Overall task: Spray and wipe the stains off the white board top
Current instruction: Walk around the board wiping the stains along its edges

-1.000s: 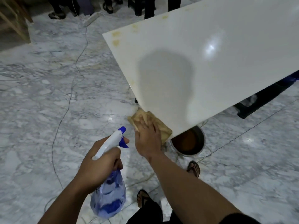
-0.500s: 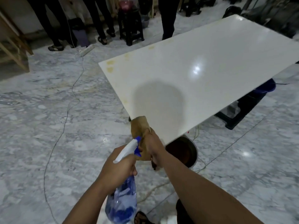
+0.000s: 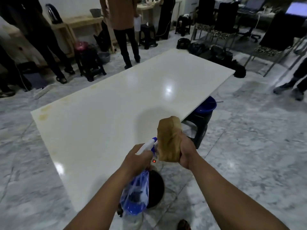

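Note:
The glossy white board top [image 3: 116,113] stretches away from me, with yellowish stains [image 3: 43,116] near its left corner and along its far left edge. My left hand [image 3: 135,161] grips a blue and white spray bottle [image 3: 135,196], its nozzle aimed toward the cloth. My right hand [image 3: 186,152] holds a tan cloth [image 3: 168,138] bunched upright above the board's near edge, off the surface.
A dark round bucket [image 3: 156,188] sits on the marble floor under the near corner. A blue basin [image 3: 206,105] on a black stool [image 3: 199,128] stands under the right edge. Several people [image 3: 126,30], stools and chairs stand beyond the board.
My right hand lifted the cloth off the board's corner and raised it upright. The spray bottle came up beside the cloth. My view rose to take in the whole board.

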